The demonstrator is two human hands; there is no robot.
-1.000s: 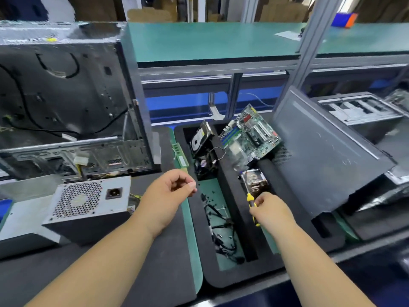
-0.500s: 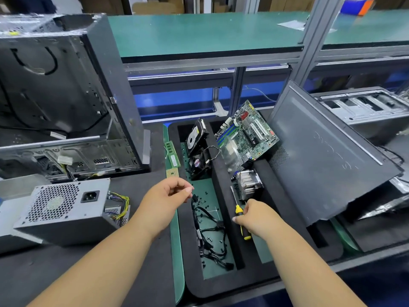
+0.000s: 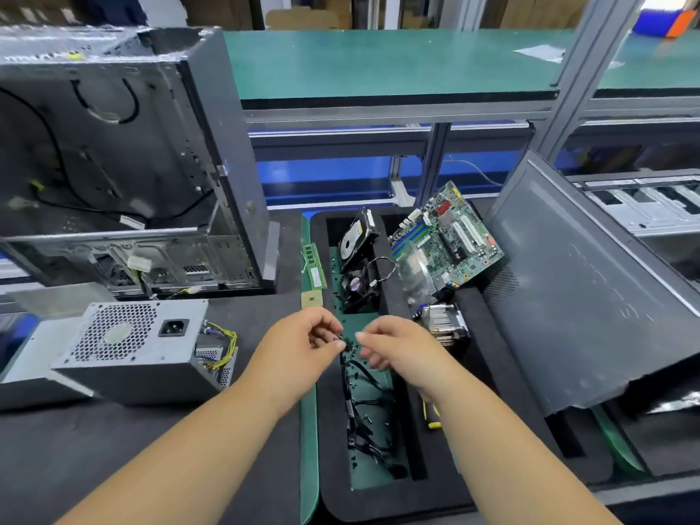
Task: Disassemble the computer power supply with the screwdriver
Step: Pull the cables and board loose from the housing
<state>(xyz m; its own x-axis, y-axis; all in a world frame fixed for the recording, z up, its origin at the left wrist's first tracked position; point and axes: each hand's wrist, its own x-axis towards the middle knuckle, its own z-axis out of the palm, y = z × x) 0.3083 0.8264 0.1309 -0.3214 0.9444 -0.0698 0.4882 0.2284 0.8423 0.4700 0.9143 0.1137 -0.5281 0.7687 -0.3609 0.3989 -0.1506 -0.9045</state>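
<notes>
Since half a second ago we let go of the screwdriver (image 3: 432,417); it now lies on the foam tray (image 3: 522,373) under our right forearm. Right hand (image 3: 397,346) came in to meet the left hand (image 3: 303,342) over the tray's cable slot. Left fingers pinch something small and dark, too small to identify. Right fingers loosely curled, holding nothing we can see. PSU (image 3: 140,350) sits on the mat at left, well apart from both hands, fan grille facing us.
</notes>
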